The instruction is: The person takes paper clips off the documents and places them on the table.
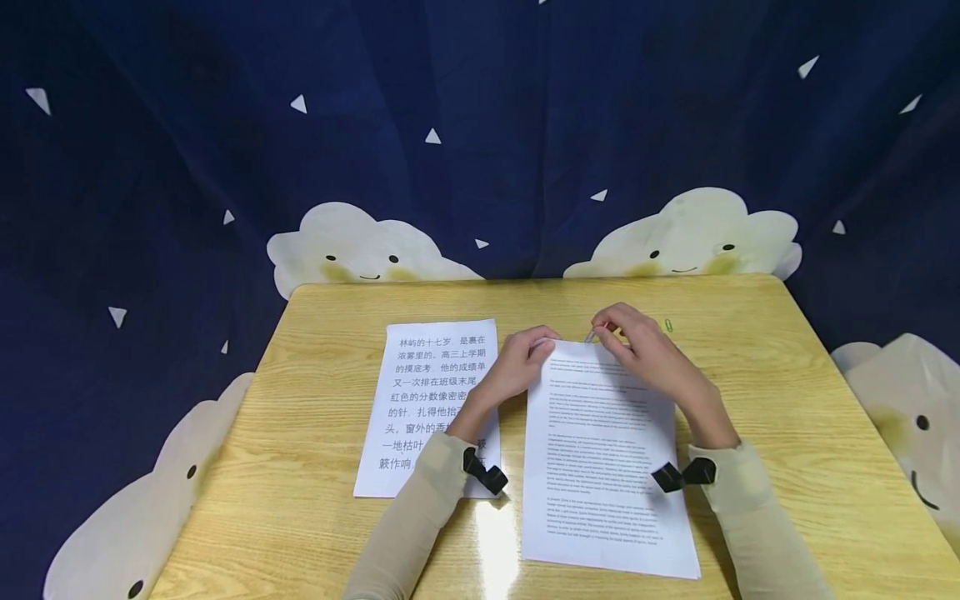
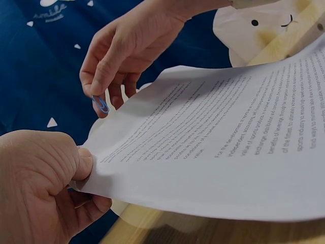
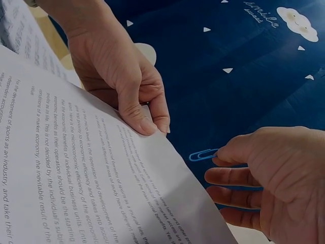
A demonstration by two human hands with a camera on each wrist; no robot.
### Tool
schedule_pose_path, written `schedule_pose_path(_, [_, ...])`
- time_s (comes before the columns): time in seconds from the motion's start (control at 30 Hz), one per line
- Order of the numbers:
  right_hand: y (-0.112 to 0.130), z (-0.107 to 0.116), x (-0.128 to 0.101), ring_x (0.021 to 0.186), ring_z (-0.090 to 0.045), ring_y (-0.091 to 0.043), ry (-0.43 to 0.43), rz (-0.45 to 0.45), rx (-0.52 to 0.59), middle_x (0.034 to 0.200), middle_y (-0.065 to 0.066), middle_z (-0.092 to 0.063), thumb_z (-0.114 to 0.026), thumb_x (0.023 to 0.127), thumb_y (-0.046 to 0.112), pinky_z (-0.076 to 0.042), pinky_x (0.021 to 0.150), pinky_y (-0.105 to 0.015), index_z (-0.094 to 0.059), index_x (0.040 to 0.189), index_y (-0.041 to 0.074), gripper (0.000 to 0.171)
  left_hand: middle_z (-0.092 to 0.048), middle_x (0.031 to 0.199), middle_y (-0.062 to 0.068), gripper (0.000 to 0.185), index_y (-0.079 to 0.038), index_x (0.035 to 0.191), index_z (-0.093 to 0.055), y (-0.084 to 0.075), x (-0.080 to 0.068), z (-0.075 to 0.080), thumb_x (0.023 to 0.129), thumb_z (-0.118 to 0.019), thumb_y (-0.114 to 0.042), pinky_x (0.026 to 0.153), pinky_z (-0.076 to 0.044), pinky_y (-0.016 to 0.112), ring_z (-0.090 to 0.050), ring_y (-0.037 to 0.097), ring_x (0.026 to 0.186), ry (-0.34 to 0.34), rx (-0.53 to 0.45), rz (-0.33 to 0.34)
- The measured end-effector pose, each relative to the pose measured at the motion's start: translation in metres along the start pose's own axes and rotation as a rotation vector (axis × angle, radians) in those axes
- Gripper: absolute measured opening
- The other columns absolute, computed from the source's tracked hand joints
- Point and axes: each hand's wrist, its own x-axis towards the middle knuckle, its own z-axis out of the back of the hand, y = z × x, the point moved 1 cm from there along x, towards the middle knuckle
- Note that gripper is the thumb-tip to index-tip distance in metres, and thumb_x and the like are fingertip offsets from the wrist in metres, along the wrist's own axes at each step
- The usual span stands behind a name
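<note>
My left hand [image 1: 517, 362] pinches the top left corner of a printed sheet [image 1: 600, 467], thumb on top and fingers beneath. In the left wrist view the sheet's top end is lifted and bends. My right hand [image 1: 648, 350] pinches a blue paper clip [image 3: 203, 155] between thumb and forefinger, its other fingers loosely bent. The clip's free end points toward the top edge of the paper, just beyond it in the right wrist view. The text on the sheet is small English print.
Left of the sheet, another page [image 1: 420, 400] with large Chinese characters lies on the wooden table [image 1: 300, 483], partly under my left forearm. A green paper clip [image 1: 669, 325] lies beyond my right hand. A dark blue curtain [image 1: 480, 125] with clouds hangs behind the table.
</note>
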Motion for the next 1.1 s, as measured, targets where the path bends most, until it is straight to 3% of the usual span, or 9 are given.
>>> schedule_pose_path(0.33, [-0.002, 0.009, -0.001, 0.098, -0.057, -0.023, -0.014, -0.035, 0.002, 0.111, -0.010, -0.065, -0.055, 0.110, 0.014, -0.047, 0.082, -0.040, -0.066, 0.110, 0.004, 0.015, -0.073, 0.099, 0.010, 0.022, -0.003, 0.115, -0.072, 0.000, 0.000, 0.001, 0.110, -0.052, -0.010, 0.080, -0.049, 0.025, -0.061, 0.012, 0.081, -0.004, 0.035, 0.001])
schedule_pose_path(0.7, [-0.011, 0.018, -0.003, 0.093, -0.057, -0.021, -0.069, 0.009, -0.030, 0.106, -0.011, -0.064, -0.055, 0.109, 0.009, -0.046, 0.081, -0.029, -0.064, 0.111, 0.000, 0.013, -0.074, 0.097, 0.010, 0.021, -0.003, 0.115, -0.073, 0.000, 0.001, 0.005, 0.109, -0.053, -0.008, 0.082, -0.049, 0.026, -0.060, 0.013, 0.080, -0.027, 0.045, 0.010])
schedule_pose_path(1.1, [-0.015, 0.030, -0.006, 0.092, -0.057, -0.021, -0.111, 0.013, -0.086, 0.105, -0.012, -0.065, -0.056, 0.108, 0.005, -0.044, 0.076, -0.028, -0.065, 0.110, -0.001, 0.011, -0.074, 0.096, 0.011, 0.022, -0.003, 0.116, -0.073, 0.005, 0.001, 0.005, 0.110, -0.053, -0.010, 0.081, -0.049, 0.026, -0.062, 0.013, 0.079, -0.028, 0.018, 0.025])
